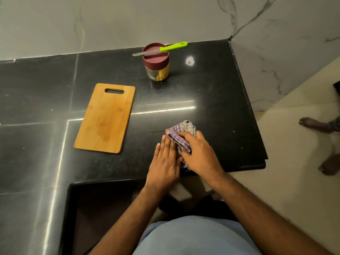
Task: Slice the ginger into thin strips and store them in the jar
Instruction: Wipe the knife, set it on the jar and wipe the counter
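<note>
A black stone countertop [211, 92] is seen from above, bounded at the rear and right by a grey-veined marble wall [128, 21]. A pale tiled floor [294, 162] is visible beyond the counter's right edge, where two bare feet of another person [311, 124] are partly seen.

A wooden cutting board [104, 118] is laid flat on the counter, left of centre, with its handle slot toward the wall. Its surface is bare.

A clear jar [158, 71] with a maroon lid [155, 55] is placed upright behind and to the right of the board, well apart from it. The lid is fitted on the jar. Yellowish contents are visible through the glass; whether these are ginger strips cannot be told. No loose ginger is identified on the board or counter.

A knife [161, 49] with a green handle is laid across the lid, the blade pointing left and the handle overhanging to the right.

A purple checked cloth [181, 134] is bunched near the counter's front edge. The right hand [197, 151] is curled over the cloth and grips it. The left hand [165, 161] is held flat with fingers straight and pressed together, its fingers touching the cloth's left side.
</note>
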